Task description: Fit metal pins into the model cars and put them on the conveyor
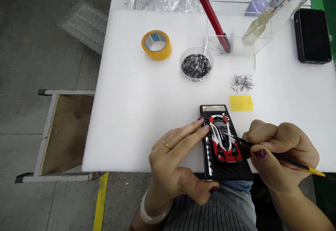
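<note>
A red, white and black model car [223,140] sits on a black textured display base [228,171] at the table's front edge. My left hand [178,157] grips the base's left side, fingers along its edge and thumb at the near corner. Pinched in my right hand [280,154] is a thin black paintbrush [286,159] with a yellow end; its tip meets the middle of the car's top. Just beyond the base lies a piece of yellow tape [240,103], with a small heap of fine black slivers [241,83] behind it.
A round clear dish [196,64] of black slivers and a yellow tape roll [156,45] stand farther back. Behind are a clear box [236,45] with a red utility knife [210,14] and a small bottle [256,28]. A black box-shaped device [312,36] lies at right.
</note>
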